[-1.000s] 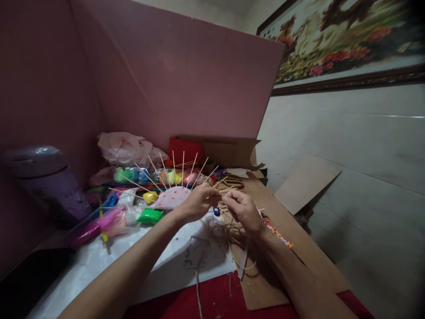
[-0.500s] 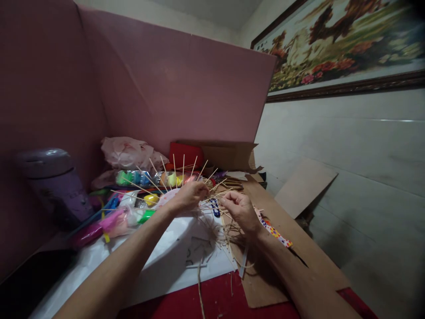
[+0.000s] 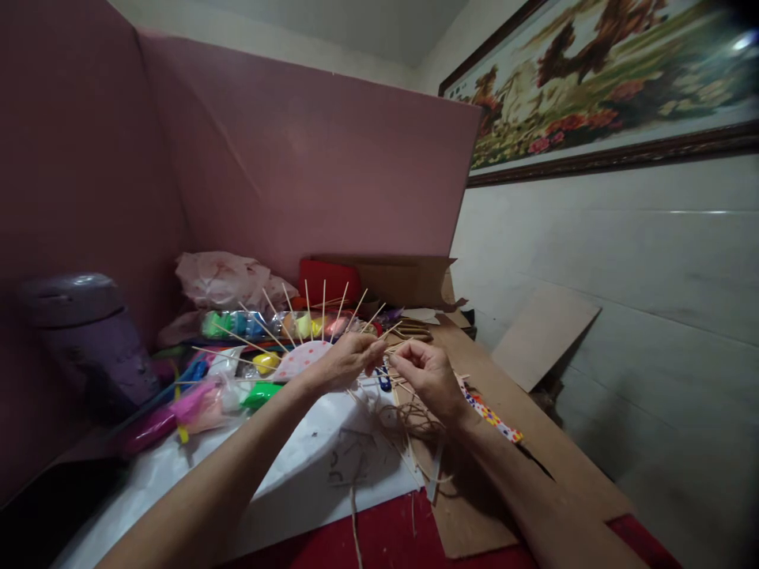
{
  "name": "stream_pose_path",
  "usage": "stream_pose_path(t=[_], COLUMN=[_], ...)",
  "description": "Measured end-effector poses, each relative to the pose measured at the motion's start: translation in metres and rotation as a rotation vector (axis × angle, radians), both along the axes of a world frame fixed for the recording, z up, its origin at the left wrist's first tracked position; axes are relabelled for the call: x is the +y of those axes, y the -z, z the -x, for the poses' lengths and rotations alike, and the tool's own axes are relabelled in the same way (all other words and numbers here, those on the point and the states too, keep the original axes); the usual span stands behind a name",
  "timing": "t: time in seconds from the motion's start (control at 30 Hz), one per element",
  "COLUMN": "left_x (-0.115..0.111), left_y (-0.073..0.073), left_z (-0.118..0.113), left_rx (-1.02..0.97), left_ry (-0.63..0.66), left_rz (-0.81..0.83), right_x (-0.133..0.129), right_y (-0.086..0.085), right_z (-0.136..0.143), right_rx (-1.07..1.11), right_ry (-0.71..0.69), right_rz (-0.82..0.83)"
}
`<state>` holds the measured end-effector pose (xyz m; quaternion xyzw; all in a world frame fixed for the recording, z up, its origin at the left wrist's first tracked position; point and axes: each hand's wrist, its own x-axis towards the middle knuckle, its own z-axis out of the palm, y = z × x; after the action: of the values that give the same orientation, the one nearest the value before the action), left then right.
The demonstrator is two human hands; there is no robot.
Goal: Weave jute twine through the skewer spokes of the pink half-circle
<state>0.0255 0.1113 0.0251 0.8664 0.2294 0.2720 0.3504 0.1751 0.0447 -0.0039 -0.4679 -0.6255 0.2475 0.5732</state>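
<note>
A pink dotted disc (image 3: 302, 359) has thin wooden sticks fanning out around its edge. My left hand (image 3: 353, 359) is closed at the right side of the disc, over the bases of some sticks, and covers part of it. Just to its right, my right hand (image 3: 422, 371) is pinched, its fingertips near the stick ends; what lies between them is too small to make out. Tangled brown twine (image 3: 418, 419) lies below my right hand. A dark blue clip-like piece (image 3: 384, 378) shows between the hands.
Bagged coloured clay (image 3: 261, 324) and a pink packet (image 3: 195, 399) lie at the left, near a purple flask (image 3: 95, 340). White paper (image 3: 290, 474) and brown cardboard (image 3: 474, 506) cover the red surface (image 3: 379, 537). A patterned strip (image 3: 492, 417) rests beside my right forearm.
My left hand has moved slightly right and down, closer to my right hand, and more of the dotted disc shows. My right hand stays pinched in nearly the same place.
</note>
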Motion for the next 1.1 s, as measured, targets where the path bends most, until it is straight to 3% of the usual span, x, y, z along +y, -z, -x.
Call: stream_pose_path(t=[0.3,0.4,0.53,0.7,0.83,1.1], left_x=[0.001,0.005,0.012,0.0,-0.012,-0.013], left_y=[-0.001,-0.001,0.001,0.007,0.015,0.019], left_z=[-0.004,-0.003,-0.001,-0.01,-0.023,-0.025], left_rx=[-0.164,-0.339,-0.578,-0.503,-0.578,-0.654], left_ry=[-0.11,-0.158,-0.317,-0.179,-0.135,-0.097], left_rz=[0.059,0.124,0.222,0.46,0.658,0.702], right_x=[0.0,-0.002,-0.003,-0.003,-0.004,-0.003], right_y=[0.003,-0.001,-0.007,-0.008,-0.004,0.0], right_z=[0.001,0.001,0.001,0.002,0.004,0.006], right_rx=[-0.023,0.014,0.099,0.124,0.136,0.087], right_ry=[0.031,0.049,0.095,0.093,0.085,0.114], right_rz=[-0.001,0.025,0.019,-0.012,-0.048,-0.077])
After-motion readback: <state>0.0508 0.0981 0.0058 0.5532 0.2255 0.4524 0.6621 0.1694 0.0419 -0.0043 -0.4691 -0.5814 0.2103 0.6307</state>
